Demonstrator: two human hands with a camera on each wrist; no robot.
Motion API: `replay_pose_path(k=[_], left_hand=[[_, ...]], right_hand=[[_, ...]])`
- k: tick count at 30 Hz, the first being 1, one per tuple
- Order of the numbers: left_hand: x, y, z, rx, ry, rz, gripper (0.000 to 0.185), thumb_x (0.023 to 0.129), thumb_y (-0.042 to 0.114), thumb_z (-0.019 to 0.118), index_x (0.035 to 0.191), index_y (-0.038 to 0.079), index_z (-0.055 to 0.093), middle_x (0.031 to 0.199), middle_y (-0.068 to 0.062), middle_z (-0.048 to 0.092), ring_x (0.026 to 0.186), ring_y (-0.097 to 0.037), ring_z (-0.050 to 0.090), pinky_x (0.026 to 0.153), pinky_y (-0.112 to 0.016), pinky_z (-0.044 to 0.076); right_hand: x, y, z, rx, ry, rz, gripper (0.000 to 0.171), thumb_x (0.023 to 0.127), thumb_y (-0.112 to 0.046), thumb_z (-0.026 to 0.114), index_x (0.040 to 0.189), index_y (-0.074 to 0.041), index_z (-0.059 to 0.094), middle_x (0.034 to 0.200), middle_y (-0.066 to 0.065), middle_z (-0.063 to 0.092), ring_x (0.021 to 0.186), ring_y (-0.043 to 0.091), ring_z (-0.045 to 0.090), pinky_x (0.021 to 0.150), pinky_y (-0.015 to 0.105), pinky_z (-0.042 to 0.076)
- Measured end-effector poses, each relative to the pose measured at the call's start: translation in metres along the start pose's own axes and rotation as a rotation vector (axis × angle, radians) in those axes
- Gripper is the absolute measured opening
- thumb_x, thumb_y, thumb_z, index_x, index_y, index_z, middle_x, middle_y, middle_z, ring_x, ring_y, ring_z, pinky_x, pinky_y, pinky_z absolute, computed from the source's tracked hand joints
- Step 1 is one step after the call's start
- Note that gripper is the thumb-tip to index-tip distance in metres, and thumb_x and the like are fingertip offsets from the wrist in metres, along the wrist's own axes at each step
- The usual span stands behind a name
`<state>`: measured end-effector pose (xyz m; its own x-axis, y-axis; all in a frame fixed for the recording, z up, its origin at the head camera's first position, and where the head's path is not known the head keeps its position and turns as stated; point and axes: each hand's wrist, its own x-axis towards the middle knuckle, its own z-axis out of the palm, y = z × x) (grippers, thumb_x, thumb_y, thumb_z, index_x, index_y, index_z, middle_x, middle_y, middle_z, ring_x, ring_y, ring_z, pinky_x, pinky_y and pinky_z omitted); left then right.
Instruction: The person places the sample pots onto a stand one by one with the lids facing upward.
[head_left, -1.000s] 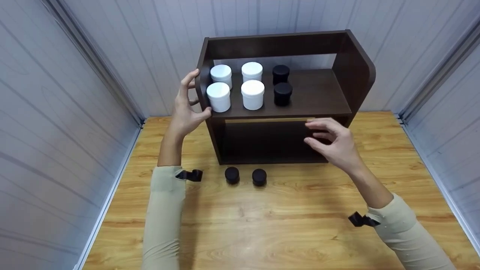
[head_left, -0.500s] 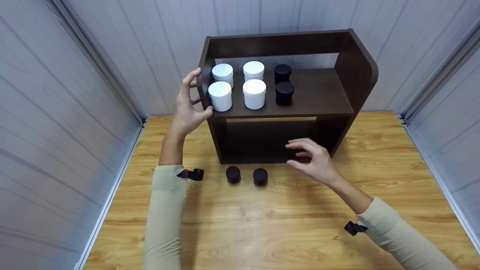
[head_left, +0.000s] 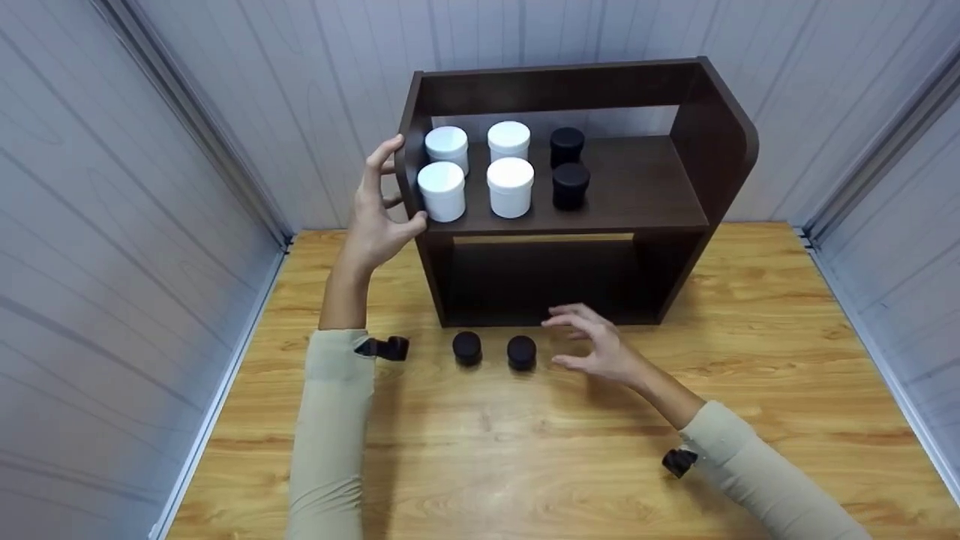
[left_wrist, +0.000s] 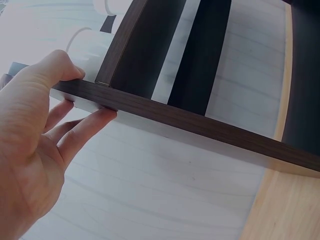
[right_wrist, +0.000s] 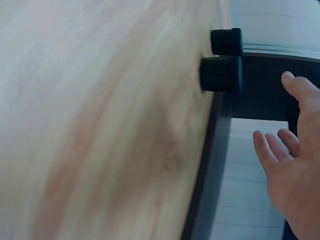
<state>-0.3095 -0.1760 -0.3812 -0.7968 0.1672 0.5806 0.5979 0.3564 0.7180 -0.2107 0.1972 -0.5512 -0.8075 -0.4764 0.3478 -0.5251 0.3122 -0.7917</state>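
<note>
My left hand (head_left: pixel 379 225) grips the left side panel of the dark brown shelf (head_left: pixel 637 184), thumb at the front edge and fingers behind the panel; the left wrist view shows the same hold. Two black lidded jars (head_left: pixel 467 349) (head_left: pixel 522 352) stand on the wooden surface before the shelf. Just right of the nearer jar, my right hand (head_left: pixel 592 349) holds nothing, its fingers spread apart from the thumb. In the right wrist view both black jars (right_wrist: pixel 221 74) are beyond the fingertips.
On the upper board, white lidded jars (head_left: pixel 511 187) stand in two pairs at the left, and two black jars (head_left: pixel 571 186) stand beside them. Below is the lower compartment (head_left: pixel 540 281). Pale panel walls (head_left: pixel 150 225) enclose the wooden surface (head_left: pixel 480 450).
My right hand has moved down and left, from the front of the shelf's right part to beside the right-hand black jar. My left hand keeps its hold on the side panel.
</note>
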Motion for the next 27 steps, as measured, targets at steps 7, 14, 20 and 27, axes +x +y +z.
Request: replay_pose_path(k=[7,14,20,27], left_hand=[[0.0,0.0,-0.001,0.011,0.002,0.005,0.093,0.086,-0.003,0.078,0.168,0.012,0.038,0.175,-0.017,0.042,0.147,-0.03,0.054,0.114,-0.069,0.061],[0.001,0.0,-0.001,0.004,0.002,0.008,0.092,0.087,-0.004,0.078,0.168,0.012,0.038,0.177,-0.016,0.039,0.146,-0.029,0.054,0.115,-0.07,0.06],[0.0,0.0,0.001,0.012,-0.003,0.019,0.091,0.088,-0.003,0.078,0.168,0.011,0.037,0.175,-0.017,0.041,0.146,-0.03,0.055,0.114,-0.069,0.061],[-0.001,0.0,0.0,0.016,-0.001,0.018,0.092,0.088,-0.003,0.077,0.169,0.012,0.037,0.176,-0.016,0.042,0.146,-0.031,0.054,0.114,-0.068,0.061]], right_hand=[[0.0,0.014,0.013,0.048,-0.061,0.042,0.055,0.09,-0.003,0.092,0.141,0.003,0.071,0.153,0.036,0.059,0.129,0.052,0.069,0.106,0.061,0.066],[0.002,0.021,0.03,0.11,-0.071,0.081,0.051,0.092,-0.003,0.09,0.139,0.004,0.071,0.151,0.034,0.06,0.132,0.055,0.068,0.11,0.06,0.065],[0.005,0.027,0.043,0.108,-0.069,0.097,0.046,0.092,-0.005,0.091,0.135,0.001,0.074,0.144,0.028,0.065,0.132,0.046,0.069,0.114,0.057,0.064],[0.007,0.033,0.053,0.134,-0.062,0.147,0.048,0.09,-0.004,0.093,0.135,0.0,0.074,0.143,0.025,0.066,0.135,0.042,0.068,0.118,0.048,0.062]])
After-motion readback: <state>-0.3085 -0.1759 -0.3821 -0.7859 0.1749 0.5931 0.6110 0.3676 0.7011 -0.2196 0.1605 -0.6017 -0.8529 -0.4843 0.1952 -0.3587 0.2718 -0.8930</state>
